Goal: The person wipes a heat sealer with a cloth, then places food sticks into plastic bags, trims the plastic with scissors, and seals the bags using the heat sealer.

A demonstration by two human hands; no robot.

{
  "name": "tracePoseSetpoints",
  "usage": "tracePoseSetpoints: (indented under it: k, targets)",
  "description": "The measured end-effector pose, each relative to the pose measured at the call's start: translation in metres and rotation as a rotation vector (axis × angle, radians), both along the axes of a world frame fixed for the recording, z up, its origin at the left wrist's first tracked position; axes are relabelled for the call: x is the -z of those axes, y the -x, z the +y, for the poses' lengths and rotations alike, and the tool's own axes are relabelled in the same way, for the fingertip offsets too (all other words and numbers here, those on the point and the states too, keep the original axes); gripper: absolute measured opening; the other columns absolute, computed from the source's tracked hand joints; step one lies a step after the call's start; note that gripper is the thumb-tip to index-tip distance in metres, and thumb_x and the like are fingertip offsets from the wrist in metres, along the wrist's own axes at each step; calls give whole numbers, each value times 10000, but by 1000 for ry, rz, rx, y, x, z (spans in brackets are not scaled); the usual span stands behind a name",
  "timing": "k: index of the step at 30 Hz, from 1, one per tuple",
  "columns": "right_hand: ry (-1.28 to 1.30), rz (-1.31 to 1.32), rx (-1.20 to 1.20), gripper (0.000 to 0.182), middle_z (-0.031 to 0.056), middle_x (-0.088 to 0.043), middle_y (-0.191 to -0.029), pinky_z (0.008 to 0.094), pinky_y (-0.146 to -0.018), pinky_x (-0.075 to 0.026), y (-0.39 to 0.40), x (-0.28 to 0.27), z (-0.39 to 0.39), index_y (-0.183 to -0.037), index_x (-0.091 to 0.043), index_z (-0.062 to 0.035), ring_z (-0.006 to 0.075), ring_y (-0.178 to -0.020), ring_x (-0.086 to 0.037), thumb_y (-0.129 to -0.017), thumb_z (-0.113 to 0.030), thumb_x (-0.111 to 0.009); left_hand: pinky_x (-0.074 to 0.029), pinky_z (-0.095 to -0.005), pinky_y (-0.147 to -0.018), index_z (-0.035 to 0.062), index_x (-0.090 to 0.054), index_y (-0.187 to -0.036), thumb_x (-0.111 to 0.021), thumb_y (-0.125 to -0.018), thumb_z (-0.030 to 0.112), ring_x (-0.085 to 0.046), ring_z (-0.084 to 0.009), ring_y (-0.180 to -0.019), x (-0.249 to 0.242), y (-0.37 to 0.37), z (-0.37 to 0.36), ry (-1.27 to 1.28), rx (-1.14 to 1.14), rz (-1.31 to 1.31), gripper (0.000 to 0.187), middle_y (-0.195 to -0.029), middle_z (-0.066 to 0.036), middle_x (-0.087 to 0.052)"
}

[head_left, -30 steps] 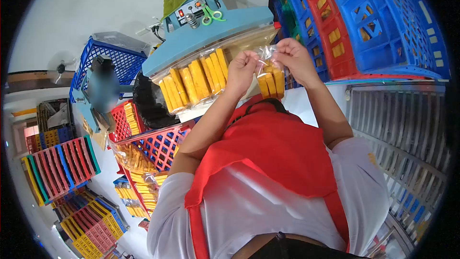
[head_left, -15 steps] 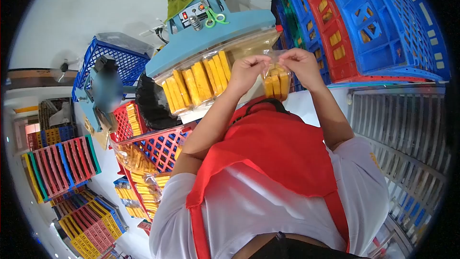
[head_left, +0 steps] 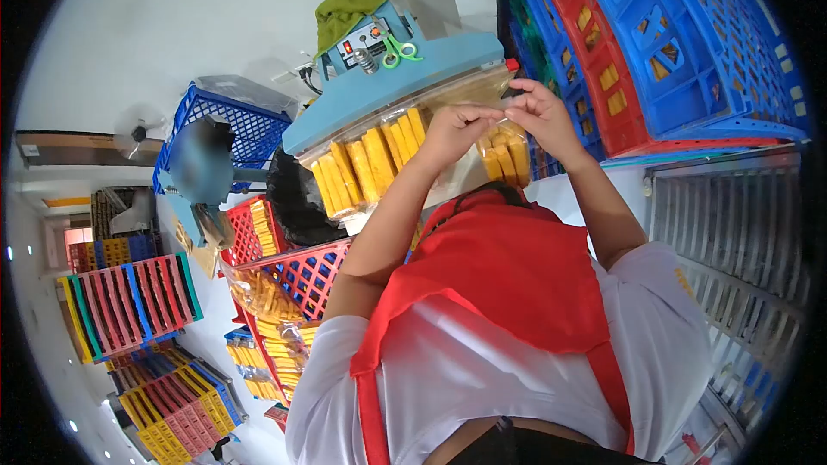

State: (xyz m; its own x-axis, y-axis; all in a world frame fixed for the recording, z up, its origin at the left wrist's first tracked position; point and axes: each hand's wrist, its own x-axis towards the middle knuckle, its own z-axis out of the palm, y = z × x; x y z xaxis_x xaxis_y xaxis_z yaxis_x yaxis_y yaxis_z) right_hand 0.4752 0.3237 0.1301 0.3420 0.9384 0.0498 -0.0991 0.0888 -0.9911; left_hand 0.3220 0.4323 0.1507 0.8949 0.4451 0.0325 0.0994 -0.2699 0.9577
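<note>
A clear plastic bag point(head_left: 504, 158) of thick yellow sticks hangs in front of the apron, at the right end of a blue sealing machine point(head_left: 405, 77). My left hand point(head_left: 459, 131) pinches the upper edge of this bag. Close beside it, my right hand point(head_left: 544, 123) is at the same edge, its thumb and fingers curled around the film, the index finger slightly raised. More bagged yellow sticks point(head_left: 370, 161) lie side by side along the machine's front, left of my hands.
Green-handled scissors point(head_left: 399, 50) and a green cloth point(head_left: 345, 15) rest on the machine. Blue crates point(head_left: 672, 52) and a red crate point(head_left: 603, 60) stand stacked at the right. A red crate of bagged sticks point(head_left: 297, 280) and a black-lined bin point(head_left: 297, 198) are at the left.
The view has shifted, so the machine and crates sit lower and further right. My hands have drawn closer together at the bag's top, and my right index finger has lifted.
</note>
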Motion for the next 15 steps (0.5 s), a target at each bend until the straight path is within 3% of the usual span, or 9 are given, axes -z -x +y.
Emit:
tracePoseSetpoints:
  k: [2, 4, 7, 10, 14, 15]
  targets:
    - [-33, -29, 6, 126, 88, -598, -909, 267, -782, -398, 0, 0, 1, -833, -610, 4, 137, -872, -531, -768, -99, -579, -436, -216, -716, 24, -598, -991, -535, -777, 24, -553, -97, -788, 12, -3, -2, -15, -79, -26, 223, -898, -44, -607]
    - [-11, -448, -95, 94, 52, -585, -852, 268, -806, -386, -9, 13, 5, -812, -601, 12, 132, -901, -509, -772, -59, -553, -440, -214, -711, 20, -584, -1016, -544, -783, 36, -557, -88, -781, 14, -7, -7, -28, -157, -57, 238, -897, -47, -613]
    - [-4, -288, -158, 122, 69, -578, -909, 293, -850, -363, -17, 20, 8, -810, -595, 18, 162, -958, -486, -775, -93, -557, -439, -219, -733, 28, -571, -1044, -564, -774, 47, -556, -83, -803, 13, -11, -8, 57, -69, -98, 270, -914, -55, -613]
    - [-33, -343, -188, 172, 144, -570, -1010, 292, -871, -358, -20, 10, 7, -827, -620, 5, 195, -1001, -500, -759, -148, -581, -439, -224, -747, 30, -566, -1050, -571, -768, 46, -560, -91, -806, 11, -11, -5, -162, -115, -37, 283, -920, -63, -613]
    - [69, -261, -170, 177, 144, -575, -992, 281, -857, -368, -25, 19, 5, -832, -615, 11, 184, -981, -509, -765, -146, -571, -431, -226, -752, 25, -582, -1013, -578, -767, 63, -560, -105, -815, 16, -14, 1, -195, -112, -71, 249, -910, -74, -616]
    - [62, -200, -113, 166, 107, -571, -962, 261, -821, -378, -25, 26, 6, -839, -606, 19, 145, -929, -508, -782, -128, -555, -428, -228, -754, 26, -588, -997, -577, -769, 71, -561, -108, -814, 19, -15, 2, -230, -74, -124, 233, -903, -77, -619]
